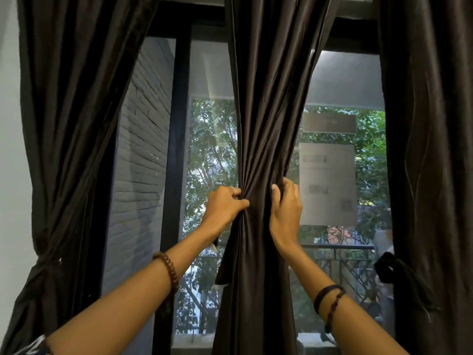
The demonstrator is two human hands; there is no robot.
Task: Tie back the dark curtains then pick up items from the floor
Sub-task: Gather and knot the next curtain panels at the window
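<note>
Window glass (210,155) behind: both forearms reach upward; left hand (225,203) and right hand (285,203) each clench the gathered middle curtain (266,111) from opposite sides.

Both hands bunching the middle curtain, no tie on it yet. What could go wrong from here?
1. No tie-back shows on the middle curtain; if the left hand or right hand drops its grip to fetch one, the gathered folds will likely spread again.
2. Both hands pull on fabric hung from above; a hard tug could strain the hanging, which is out of view.
</note>
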